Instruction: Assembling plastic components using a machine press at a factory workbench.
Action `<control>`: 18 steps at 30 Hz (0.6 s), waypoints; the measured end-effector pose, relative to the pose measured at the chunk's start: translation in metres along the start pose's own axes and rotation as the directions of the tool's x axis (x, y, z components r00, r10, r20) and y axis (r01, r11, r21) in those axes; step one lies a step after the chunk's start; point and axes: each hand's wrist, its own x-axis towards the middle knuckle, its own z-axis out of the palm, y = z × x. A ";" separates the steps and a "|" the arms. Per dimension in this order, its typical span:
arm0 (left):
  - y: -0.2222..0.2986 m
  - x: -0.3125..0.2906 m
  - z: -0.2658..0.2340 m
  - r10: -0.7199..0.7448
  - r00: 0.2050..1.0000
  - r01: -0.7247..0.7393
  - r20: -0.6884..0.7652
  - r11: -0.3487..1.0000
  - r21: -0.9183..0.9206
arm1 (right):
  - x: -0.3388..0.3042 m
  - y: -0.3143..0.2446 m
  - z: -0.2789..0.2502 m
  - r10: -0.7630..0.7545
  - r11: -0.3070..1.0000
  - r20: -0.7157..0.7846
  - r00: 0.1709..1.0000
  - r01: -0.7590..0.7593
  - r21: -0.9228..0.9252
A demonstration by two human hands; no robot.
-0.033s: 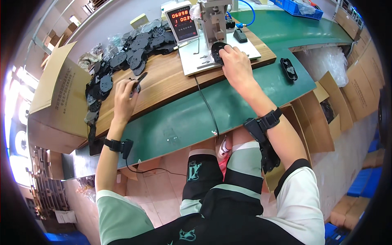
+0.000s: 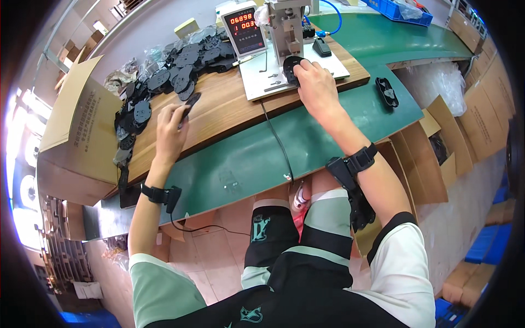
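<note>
Hands: left hand point(image 2: 170, 131) grips a black plastic part point(image 2: 190, 102), right hand point(image 2: 314, 82) presses another black part point(image 2: 291, 66) under the press point(image 2: 285, 27)

Green-topped workbench point(image 2: 246, 158), cardboard boxes point(image 2: 76, 136), pale floor point(image 2: 208, 262)

Bench clutter, non-work items

Counter box w/ red digits point(image 2: 244, 27) far centre; open cardboard box point(image 2: 76, 131) far left; blue bin point(image 2: 402, 12) far right; lone black part point(image 2: 387, 91) on green mat point(image 2: 350, 126), right.
</note>
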 end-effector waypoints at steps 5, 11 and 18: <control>0.085 0.046 0.032 0.094 0.993 -0.109 -0.075 0.968 -0.225 | 0.005 0.019 -0.009 -0.023 0.996 0.042 0.999 0.019 0.089; 0.150 0.081 0.072 0.231 0.973 -0.223 0.023 0.957 -0.187 | -0.049 0.011 -0.062 0.450 0.768 -0.238 0.861 -0.238 0.594; 0.192 0.114 0.115 0.305 0.946 -0.310 0.113 0.951 0.027 | -0.240 0.035 -0.083 0.748 0.605 -0.308 0.588 -0.414 0.680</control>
